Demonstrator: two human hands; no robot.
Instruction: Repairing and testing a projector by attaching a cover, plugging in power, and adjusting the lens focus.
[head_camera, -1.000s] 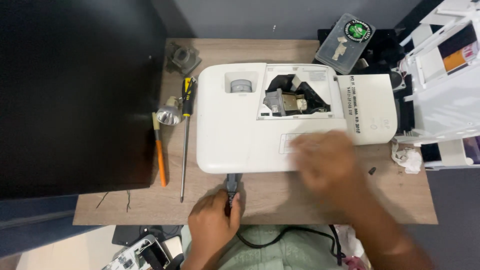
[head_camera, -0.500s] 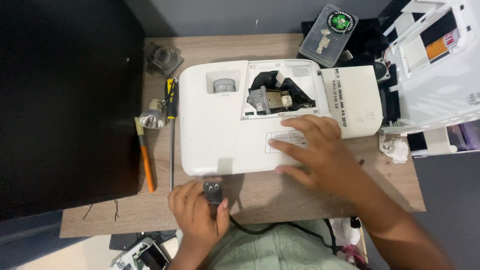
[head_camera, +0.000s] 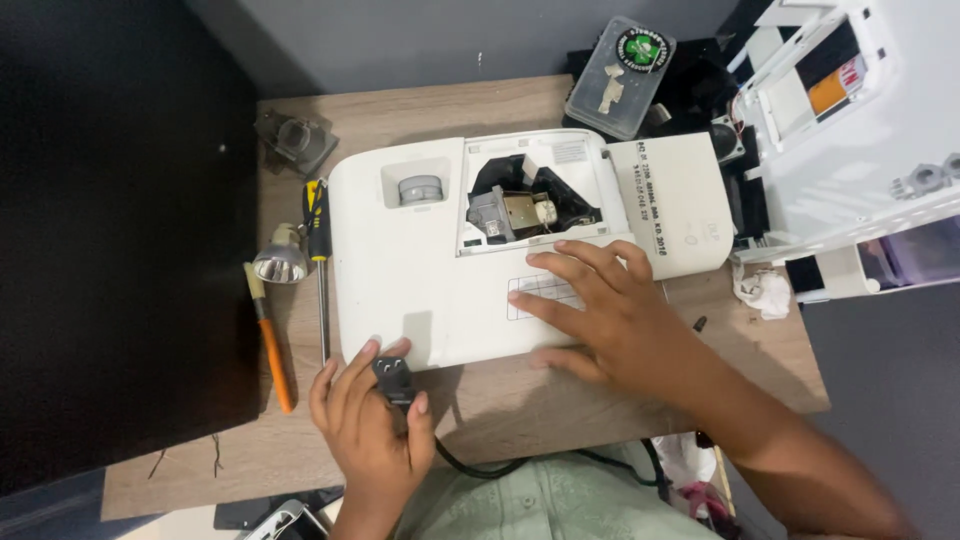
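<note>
Left hand (head_camera: 372, 430) pinches the black power plug (head_camera: 393, 378) between thumb and fingers, right at the near edge of the white projector (head_camera: 420, 280); its cable (head_camera: 480, 466) loops back toward the body. Can't see the inlet from this view, so I can't tell whether the plug is seated or only touching the casing. Right hand (head_camera: 600, 310) lies flat, fingers spread, pressing on the top of the casing just below the open lamp bay (head_camera: 525, 205), and the lamp-bay cover (head_camera: 672, 205) sits loose against the projector's right end. To do this well, as I judge it: keep that right palm bracing so the body doesn't slide on the wooden table (head_camera: 520, 400); hold the plug by its moulded body, not the cable; line it up square with the socket and move it straight along its axis, no wiggling sideways. Keep the spread fingers clear of the exposed lamp housing. Loose kit sits to the left: a black-and-yellow screwdriver (head_camera: 318, 240) just beside the casing, a bare reflector lamp (head_camera: 280, 262), an orange-handled brush (head_camera: 270, 340). A clear plastic box (head_camera: 620, 75) sits at the far edge. None of it is in the plug's path, but the cable slack can drag, so keep the loop low and near the body.
</note>
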